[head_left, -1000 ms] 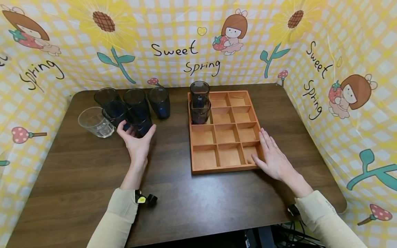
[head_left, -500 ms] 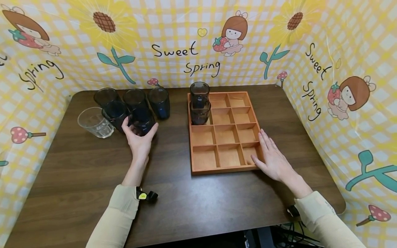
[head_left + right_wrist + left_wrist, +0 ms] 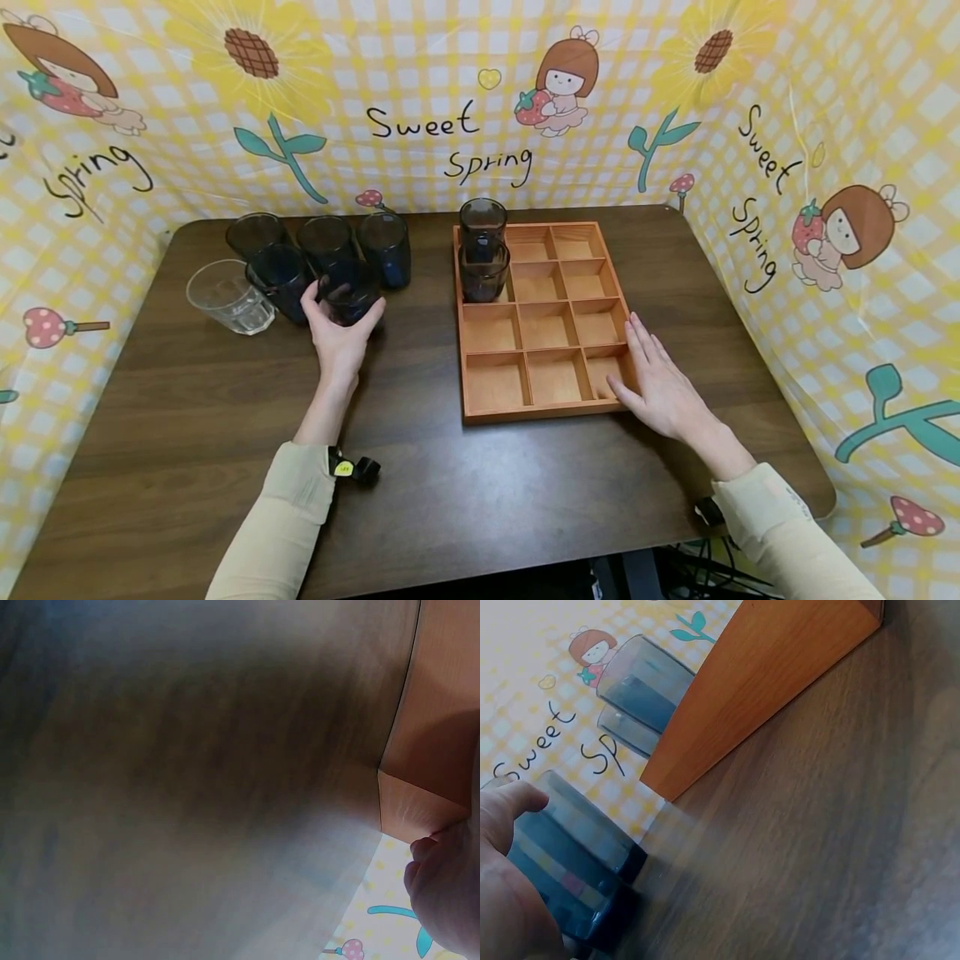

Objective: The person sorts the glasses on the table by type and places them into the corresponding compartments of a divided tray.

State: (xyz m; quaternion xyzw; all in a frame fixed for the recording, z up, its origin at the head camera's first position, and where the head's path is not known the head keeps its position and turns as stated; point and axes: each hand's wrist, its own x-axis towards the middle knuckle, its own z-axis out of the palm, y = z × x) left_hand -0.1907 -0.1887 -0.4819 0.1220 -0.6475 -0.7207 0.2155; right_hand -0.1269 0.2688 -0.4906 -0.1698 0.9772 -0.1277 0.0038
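The left hand (image 3: 337, 340) is pinching a dark glass (image 3: 351, 302): the thumb is bearing on its right side, and the fingers are curling round its left. The glass is standing at the front of a cluster on the left half of the bench (image 3: 420, 358), rim up; whether its base is touching the wood or hanging just above is not showing. Four dark glasses (image 3: 386, 250) are standing close behind it and to its left, and a clear glass (image 3: 231, 293) is sitting at the cluster's left end. To the right, the tray (image 3: 547, 411) is carrying two glasses (image 3: 484, 275) in the rear two cells of its left column.

The right hand (image 3: 663, 385) is resting along the tray's right edge, its grip relaxed and spread, the thumb reaching over the front right cell; it is probably steadying the tray.

The glass is looking stiff, smooth and fragile, likely light to moderate in weight and a little slippery. Its walls are seemingly widening toward the rim, so holding below the rim, with thumb and fingers opposed, is making sense. With neighbours crowding it, straight lifting is seeming safer than dragging.
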